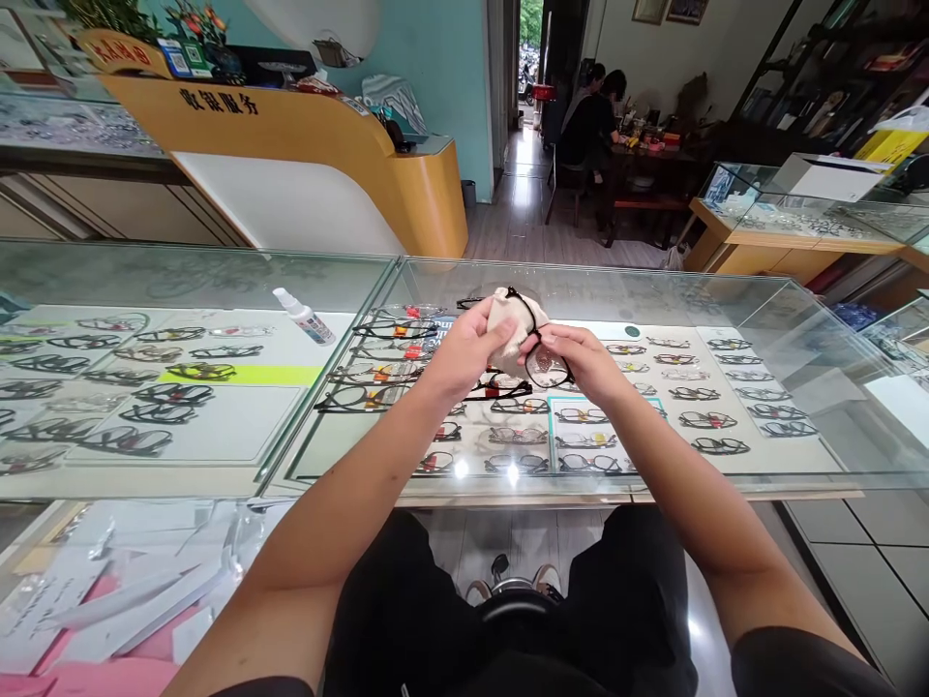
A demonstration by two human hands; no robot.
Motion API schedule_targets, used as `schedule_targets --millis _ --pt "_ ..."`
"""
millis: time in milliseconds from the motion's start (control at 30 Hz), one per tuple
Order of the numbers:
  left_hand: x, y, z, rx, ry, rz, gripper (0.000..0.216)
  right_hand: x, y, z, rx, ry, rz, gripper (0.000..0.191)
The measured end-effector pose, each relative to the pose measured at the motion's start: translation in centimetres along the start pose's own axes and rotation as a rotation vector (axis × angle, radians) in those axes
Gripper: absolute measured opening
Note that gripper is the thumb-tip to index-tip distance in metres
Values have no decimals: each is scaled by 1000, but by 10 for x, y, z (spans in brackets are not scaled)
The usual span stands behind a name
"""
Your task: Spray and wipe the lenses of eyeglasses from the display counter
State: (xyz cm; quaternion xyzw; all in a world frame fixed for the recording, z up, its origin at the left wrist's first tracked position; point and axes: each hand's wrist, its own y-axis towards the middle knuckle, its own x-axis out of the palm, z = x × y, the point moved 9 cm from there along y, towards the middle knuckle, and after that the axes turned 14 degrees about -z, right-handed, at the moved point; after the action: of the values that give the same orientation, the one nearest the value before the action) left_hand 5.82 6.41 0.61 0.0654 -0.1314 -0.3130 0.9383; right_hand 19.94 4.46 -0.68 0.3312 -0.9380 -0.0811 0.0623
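Note:
Above the glass counter I hold a pair of dark-rimmed eyeglasses [550,368] between both hands. A pale cream cleaning cloth [506,315] is bunched in my left hand [475,344], pressed around one lens, its thumb lying on the cloth. My right hand [579,360] pinches the frame near the bridge and the other lens, which hangs uncovered on the near side. Part of the frame behind the cloth is hidden. On the glass to the left stands a white spray bottle [305,318].
The glass display counter [428,489] holds rows of eyeglasses under its top. An open drawer [145,590] at lower left has papers and plastic bags. Beyond are a yellow-orange cashier desk [428,198], another display case [798,227] and two seated people [591,121].

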Motion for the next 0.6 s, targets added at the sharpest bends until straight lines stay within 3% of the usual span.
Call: schedule_targets --millis 167,467,600 --pt "1 -6 4 71 130 100 65 9 4 7 -15 20 -32 46" --pt "-10 -16 13 203 221 342 59 28 6 -7 -23 -126 -87 50" --pt "-15 -8 1 120 139 264 63 9 5 1 1 -52 9 47"
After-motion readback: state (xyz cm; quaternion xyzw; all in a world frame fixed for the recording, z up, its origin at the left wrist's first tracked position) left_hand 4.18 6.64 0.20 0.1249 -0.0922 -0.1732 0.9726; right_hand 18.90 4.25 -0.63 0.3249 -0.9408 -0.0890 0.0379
